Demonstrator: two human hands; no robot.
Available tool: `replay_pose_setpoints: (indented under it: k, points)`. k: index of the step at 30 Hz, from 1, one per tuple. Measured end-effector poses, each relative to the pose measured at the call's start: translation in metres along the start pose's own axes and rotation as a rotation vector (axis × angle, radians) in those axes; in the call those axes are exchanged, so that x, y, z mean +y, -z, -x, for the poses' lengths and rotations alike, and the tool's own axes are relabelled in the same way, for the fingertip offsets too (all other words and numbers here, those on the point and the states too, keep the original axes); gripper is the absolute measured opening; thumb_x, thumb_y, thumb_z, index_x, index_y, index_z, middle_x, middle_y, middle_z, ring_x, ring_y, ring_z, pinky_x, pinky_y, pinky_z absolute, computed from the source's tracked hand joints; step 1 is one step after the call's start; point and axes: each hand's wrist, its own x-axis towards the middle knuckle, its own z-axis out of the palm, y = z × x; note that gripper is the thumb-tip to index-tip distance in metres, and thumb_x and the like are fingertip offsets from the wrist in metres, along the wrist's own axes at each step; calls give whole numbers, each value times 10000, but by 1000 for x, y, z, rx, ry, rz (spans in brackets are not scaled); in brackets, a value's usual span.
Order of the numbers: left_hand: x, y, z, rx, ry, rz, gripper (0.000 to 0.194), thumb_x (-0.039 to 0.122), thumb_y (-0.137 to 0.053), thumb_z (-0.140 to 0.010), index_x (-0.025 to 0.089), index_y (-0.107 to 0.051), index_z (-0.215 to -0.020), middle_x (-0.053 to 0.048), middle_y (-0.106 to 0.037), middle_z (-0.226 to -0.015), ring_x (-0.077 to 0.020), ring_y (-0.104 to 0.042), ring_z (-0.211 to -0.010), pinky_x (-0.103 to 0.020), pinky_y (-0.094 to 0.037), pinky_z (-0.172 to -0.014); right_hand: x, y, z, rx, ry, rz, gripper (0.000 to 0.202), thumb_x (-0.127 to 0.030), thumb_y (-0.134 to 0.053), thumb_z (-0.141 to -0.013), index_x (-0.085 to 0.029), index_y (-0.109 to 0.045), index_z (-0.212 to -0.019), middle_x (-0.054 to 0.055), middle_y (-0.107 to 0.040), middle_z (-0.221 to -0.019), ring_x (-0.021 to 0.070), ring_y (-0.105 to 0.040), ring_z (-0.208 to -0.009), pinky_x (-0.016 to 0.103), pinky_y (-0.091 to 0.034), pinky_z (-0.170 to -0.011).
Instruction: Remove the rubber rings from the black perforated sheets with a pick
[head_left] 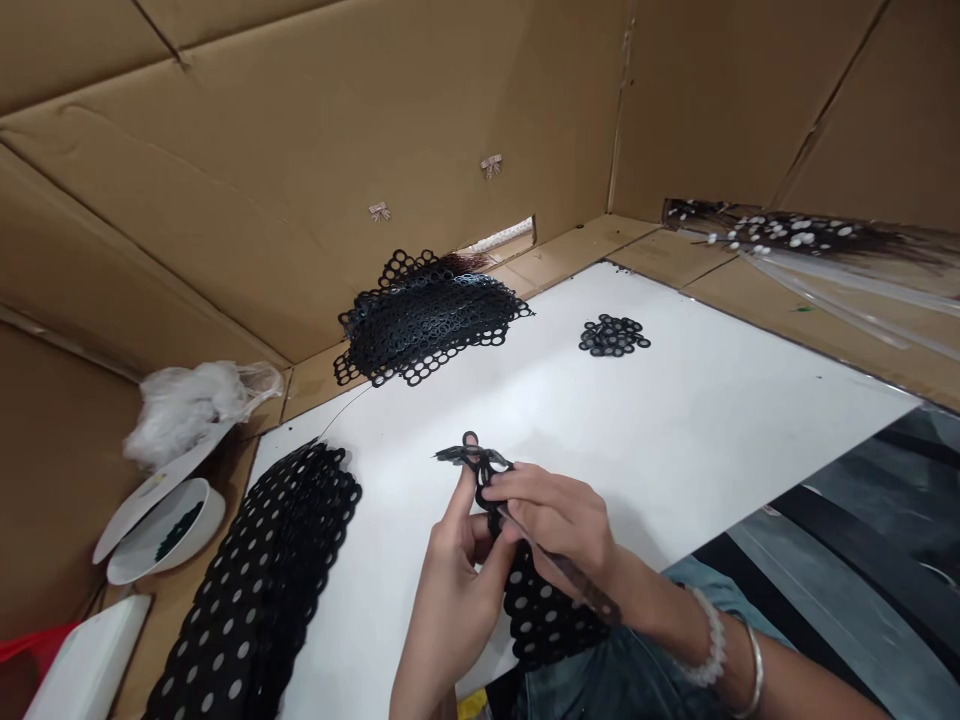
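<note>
Near the middle of the white board, my left hand [461, 570] is closed on one end of a black ring-patterned strip [555, 615], a fingertip showing at one ring. Across from it, my right hand [559, 510] pinches the same cluster of black rings [480, 460]. A slim tool with a dark brown handle [585, 590] lies in the right palm; its tip is hidden by the fingers. The strip hangs down toward the lap. To the right sits a small pile of loose black rings [615, 336].
Stacked black ring mesh [435, 315] lies at the back. Long dotted black strips [247, 570] cover the board's [735, 420] left side. A white bowl [169, 530] with dark green bits and a plastic bag [199, 400] stand further left. Cardboard walls [420, 110] enclose the back.
</note>
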Motion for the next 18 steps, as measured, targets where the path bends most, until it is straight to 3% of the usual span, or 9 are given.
replay_pose_setpoints:
  k: [3,6,11,15,18]
  points:
    - [5,1,0,16,39,-16,792,325,-539,-881,67,-113,-1496,90,-297,-579,-119,-280,-554,-253,-245,-523,-5,2,-9,173,-203,-227,220,-60,-457,-884,-232,-573,-957,43,-724,-891,160,-705,-830,309,-607,-730]
    - [8,4,0,26,53,10,785,317,-565,-874,87,-142,-1495,93,-295,-575,-108,-271,-541,-237,-232,-504,-12,8,-21,280,-372,-443,172,-98,-478,-899,-243,-571,-913,16,-718,-856,154,-707,-832,305,-599,-712]
    - [4,12,2,57,43,200,762,315,-626,-851,176,-218,-1480,82,-362,-596,-95,-306,-557,-198,-290,-531,-15,23,-27,49,-388,-442,93,-141,-543,-870,-204,-596,-828,75,-702,-1017,192,-673,-971,370,-567,-828]
    - [0,18,4,66,45,231,666,314,-635,-856,235,-320,-1438,76,-331,-619,-97,-299,-579,-185,-317,-556,-13,26,-23,22,-314,-375,121,-113,-533,-861,-206,-600,-824,77,-708,-978,187,-670,-949,350,-571,-779]
    - [2,17,5,53,48,225,679,328,-626,-861,249,-293,-1447,73,-333,-617,-102,-303,-573,-193,-313,-538,-12,25,-22,10,-271,-321,146,-99,-515,-859,-207,-591,-798,74,-700,-982,178,-675,-920,317,-576,-721]
